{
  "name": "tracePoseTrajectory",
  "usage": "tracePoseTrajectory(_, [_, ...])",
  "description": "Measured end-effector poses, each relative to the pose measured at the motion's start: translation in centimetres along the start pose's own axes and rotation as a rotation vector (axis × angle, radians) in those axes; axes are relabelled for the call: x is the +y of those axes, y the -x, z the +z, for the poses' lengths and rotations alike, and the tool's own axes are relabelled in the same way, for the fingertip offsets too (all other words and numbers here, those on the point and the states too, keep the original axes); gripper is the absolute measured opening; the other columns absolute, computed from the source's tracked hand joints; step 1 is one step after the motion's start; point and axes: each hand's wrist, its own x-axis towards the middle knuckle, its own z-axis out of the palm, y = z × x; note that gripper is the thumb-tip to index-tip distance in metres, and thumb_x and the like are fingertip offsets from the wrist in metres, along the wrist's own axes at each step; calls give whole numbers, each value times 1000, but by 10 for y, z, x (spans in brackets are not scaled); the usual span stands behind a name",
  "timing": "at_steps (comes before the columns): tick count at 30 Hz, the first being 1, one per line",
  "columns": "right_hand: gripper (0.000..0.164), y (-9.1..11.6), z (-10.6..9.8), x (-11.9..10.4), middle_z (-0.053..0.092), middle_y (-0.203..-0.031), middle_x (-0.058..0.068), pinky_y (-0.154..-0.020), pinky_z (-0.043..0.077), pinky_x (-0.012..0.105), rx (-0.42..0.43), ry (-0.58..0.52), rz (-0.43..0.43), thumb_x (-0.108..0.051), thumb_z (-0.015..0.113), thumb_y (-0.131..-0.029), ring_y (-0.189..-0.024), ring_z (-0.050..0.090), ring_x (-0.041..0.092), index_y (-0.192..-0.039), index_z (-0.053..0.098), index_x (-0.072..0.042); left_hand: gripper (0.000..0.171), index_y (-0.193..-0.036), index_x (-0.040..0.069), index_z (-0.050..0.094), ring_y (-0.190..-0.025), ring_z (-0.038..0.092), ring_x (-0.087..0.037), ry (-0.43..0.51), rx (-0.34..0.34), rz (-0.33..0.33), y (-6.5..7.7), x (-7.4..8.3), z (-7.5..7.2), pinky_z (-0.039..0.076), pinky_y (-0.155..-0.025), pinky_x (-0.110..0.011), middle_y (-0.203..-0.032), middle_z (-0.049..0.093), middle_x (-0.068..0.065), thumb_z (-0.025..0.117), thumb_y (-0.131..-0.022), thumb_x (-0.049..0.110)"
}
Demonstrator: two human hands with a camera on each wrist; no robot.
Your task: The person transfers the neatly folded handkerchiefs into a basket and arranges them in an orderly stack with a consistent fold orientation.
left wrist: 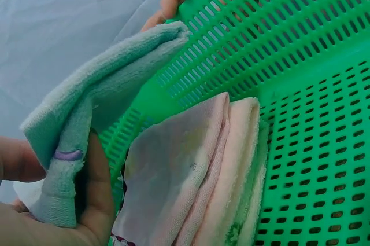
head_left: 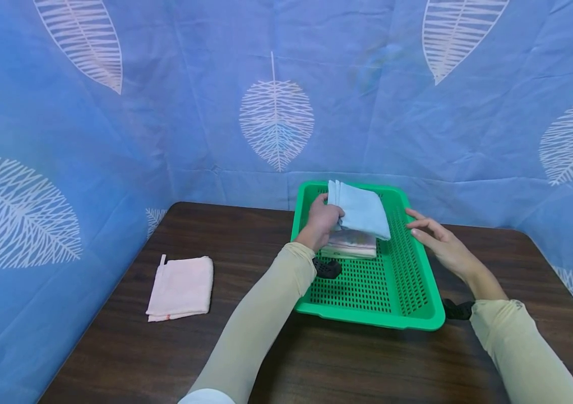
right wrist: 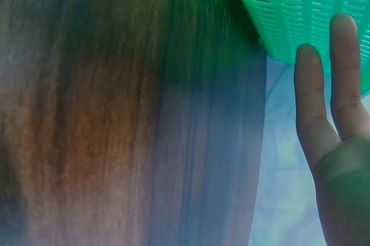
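Note:
My left hand [head_left: 323,220] pinches a folded light blue towel [head_left: 359,209] by its near left edge, between thumb and fingers. In the left wrist view this towel [left wrist: 110,78] is tilted above a stack of folded towels [left wrist: 196,176], pale pink, cream and greenish. That stack lies in the left part of a green perforated plastic basket [head_left: 367,318]. At the basket's right side is my right hand [head_left: 440,241], its fingers extended at the rim and holding nothing. In the right wrist view, two straight fingers [right wrist: 345,55] overlap the basket's outer wall.
A folded pale pink towel [head_left: 180,289] lies on the dark wooden table [head_left: 246,247] to the left. Behind the table hangs a blue cloth [head_left: 190,101] with white leaf prints, close to the basket's far side. Black wrist straps [head_left: 458,310] sit near the basket.

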Motion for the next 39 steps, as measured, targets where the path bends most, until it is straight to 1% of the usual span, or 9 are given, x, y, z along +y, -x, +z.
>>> tracePoseTrajectory(6, [40,-1,1,2,4,-174,-9,-111,17,79,0,-6,-11,-29,42,-112,-160,-6,36,-143,45,-3,61,-156,13,39,-124,59,-33,-23,-11,-28,-1,-3,0,51,-90,-42,-144,53,-18,55,-99,-1])
tracePoseTrajectory(12, [40,0,1,2,4,-174,-9,-111,12,79,6,-24,-24,-27,42,-112,-161,-9,31,-143,45,-2,58,-154,12,41,-130,55,-36,-43,-7,-40,-1,-3,2,52,-102,-49,-144,52,-20,55,-99,-2])
tracePoseTrajectory(18, [39,0,2,2,5,-174,-9,-112,8,80,10,-43,-30,-26,42,-112,-161,-11,30,-142,45,-2,57,-154,7,40,-135,52,-36,-67,-13,-44,1,-3,2,48,-109,-49,-145,51,-21,51,-100,-5])
tracePoseTrajectory(21, [39,0,3,2,5,-174,-9,-112,9,80,12,-38,-29,-26,42,-112,-161,-10,30,-142,45,-2,56,-155,5,39,-123,55,-30,-72,-25,-37,2,-4,0,49,-97,-41,-146,50,-21,47,-100,-6])
tracePoseTrajectory(25, [40,0,3,2,5,-174,-9,-112,9,79,11,-36,-28,-26,42,-112,-161,-9,30,-143,45,-2,54,-153,4,40,-103,48,-23,-62,-32,-24,2,-3,-2,36,-79,-37,-144,50,-19,41,-101,-7])
tracePoseTrajectory(29, [40,0,3,2,5,-174,-9,-114,11,77,12,-34,-26,-26,41,-112,-162,-8,27,-144,45,-2,48,-147,4,47,-102,48,-22,-71,-24,-11,3,-2,-4,36,-79,-36,-141,53,-16,36,-102,-7])
tracePoseTrajectory(33, [41,0,3,3,6,-174,-10,-116,15,71,15,-25,-17,-27,40,-112,-162,-6,25,-145,44,-2,42,-140,4,54,-102,51,-23,-104,-5,-3,3,-3,-4,36,-75,-36,-140,56,-15,37,-103,-5])
tracePoseTrajectory(35, [40,0,4,4,6,-174,-10,-116,15,71,19,-30,-15,-27,41,-112,-162,-6,24,-144,44,-3,41,-138,5,55,-104,53,-25,-119,5,-4,3,-3,-4,36,-72,-36,-140,57,-14,37,-103,-4])
tracePoseTrajectory(39, [40,0,4,4,6,-174,-9,-114,9,78,17,-47,-26,-26,41,-112,-162,-9,27,-143,45,-2,41,-140,5,56,-116,58,-25,-157,24,-7,3,-2,-3,38,-73,-36,-141,58,-13,39,-103,-2])
